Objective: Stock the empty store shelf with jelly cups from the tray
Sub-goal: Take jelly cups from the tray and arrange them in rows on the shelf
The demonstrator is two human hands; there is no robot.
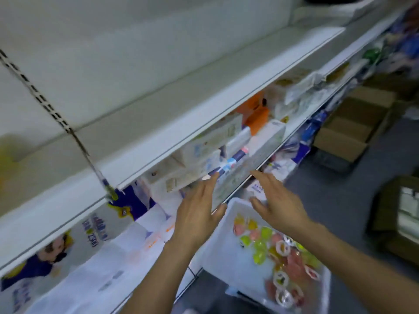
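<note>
Jelly cups (275,252) are piled loose in the white tray (217,257), which is parked just below the shelving, likely for short reaches. The empty shelf (140,114) is seen above, bare. Left hand (197,214) and right hand (278,205) are held above the tray's far end, fingers extended and spread; nothing is gripped. Frame is motion-blurred.
</note>
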